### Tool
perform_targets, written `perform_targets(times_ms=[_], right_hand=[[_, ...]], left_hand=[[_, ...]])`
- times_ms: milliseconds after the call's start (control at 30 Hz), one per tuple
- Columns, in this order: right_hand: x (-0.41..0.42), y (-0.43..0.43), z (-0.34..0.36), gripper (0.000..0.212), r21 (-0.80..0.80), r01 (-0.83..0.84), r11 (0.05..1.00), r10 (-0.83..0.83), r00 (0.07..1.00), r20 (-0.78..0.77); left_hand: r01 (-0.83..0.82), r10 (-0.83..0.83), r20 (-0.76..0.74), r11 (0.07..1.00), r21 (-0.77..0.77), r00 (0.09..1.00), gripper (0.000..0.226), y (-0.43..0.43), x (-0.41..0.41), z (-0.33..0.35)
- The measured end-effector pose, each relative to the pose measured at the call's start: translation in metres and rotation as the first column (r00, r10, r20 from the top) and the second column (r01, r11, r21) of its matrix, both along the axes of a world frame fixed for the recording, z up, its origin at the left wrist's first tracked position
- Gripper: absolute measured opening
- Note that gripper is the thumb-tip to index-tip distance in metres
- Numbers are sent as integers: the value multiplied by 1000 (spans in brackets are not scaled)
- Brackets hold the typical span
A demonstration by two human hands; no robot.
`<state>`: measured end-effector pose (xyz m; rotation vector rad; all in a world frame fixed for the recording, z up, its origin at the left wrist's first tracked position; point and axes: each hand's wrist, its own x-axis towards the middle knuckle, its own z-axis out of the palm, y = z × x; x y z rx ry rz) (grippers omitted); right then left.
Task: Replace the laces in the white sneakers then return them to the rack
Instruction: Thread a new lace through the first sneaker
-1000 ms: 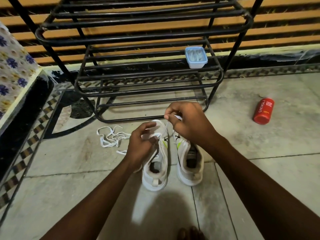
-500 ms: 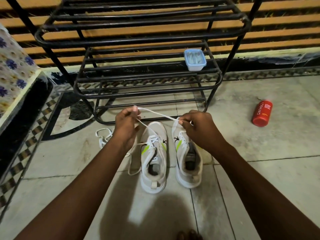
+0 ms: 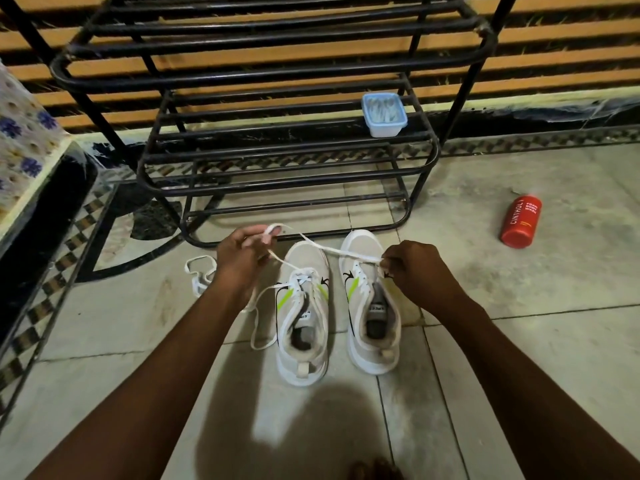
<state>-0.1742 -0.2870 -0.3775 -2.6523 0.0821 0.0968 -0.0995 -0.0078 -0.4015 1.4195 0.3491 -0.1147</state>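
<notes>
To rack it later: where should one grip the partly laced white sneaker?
Grip the partly laced white sneaker at its heel collar, from above and behind: its opening faces up and its heel, with a pull loop, points toward the person.
</notes>
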Motion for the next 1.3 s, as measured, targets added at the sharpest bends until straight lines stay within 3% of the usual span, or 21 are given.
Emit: perform_targets(times_ms=[100, 233, 400, 433, 500, 567, 633, 700, 800, 867, 967, 1067, 1300], right_hand=[[2, 9, 3, 15, 68, 73, 995, -75, 997, 21], [3, 27, 9, 11, 265, -16, 964, -1, 998, 64], [1, 58, 1, 12, 624, 135, 770, -125, 990, -61], [1, 63, 0, 10, 700, 163, 695, -142, 986, -89], [1, 71, -2, 7, 808, 221, 545, -173, 973, -150], [0, 77, -5, 8, 855, 239, 460, -183, 968, -172], [1, 83, -7, 8, 869, 240, 432, -174, 968, -181], [1, 88, -10, 8, 847, 243, 473, -173, 968, -181], [3, 98, -14, 16, 714, 154, 683, -182, 983, -37], [3, 104, -15, 16, 604, 98, 791, -158, 986, 47], [7, 115, -21, 21, 574, 72, 816, -137, 988, 71], [12, 124, -26, 25, 517, 72, 853, -121, 991, 62], [17, 136, -31, 15, 389, 140, 911, -163, 986, 28]], left_hand=[[174, -225, 73, 891, 420, 972, 11, -4, -4, -3], [189, -299, 62, 737, 649, 952, 24, -1, -30, -11], [-119, -119, 274, 691, 713, 954, 15, 2, -78, -21], [-106, -127, 268, 697, 709, 955, 15, 2, -83, -21], [78, -240, 150, 734, 674, 959, 20, 1, -91, -23], [243, -385, 53, 676, 696, 921, 37, -2, -95, -25], [253, -446, 47, 589, 768, 894, 45, -5, -91, -26], [227, -452, 42, 524, 821, 891, 36, -8, -83, -23], [241, -413, -28, 472, 848, 910, 24, -9, -72, -19], [245, -376, -35, 529, 813, 926, 28, -7, -71, -19], [282, -309, -83, 686, 670, 948, 12, 0, -69, -24], [282, -230, -165, 818, 501, 959, 13, 4, -67, -28], [277, -228, -166, 873, 401, 959, 17, 6, -70, -26]])
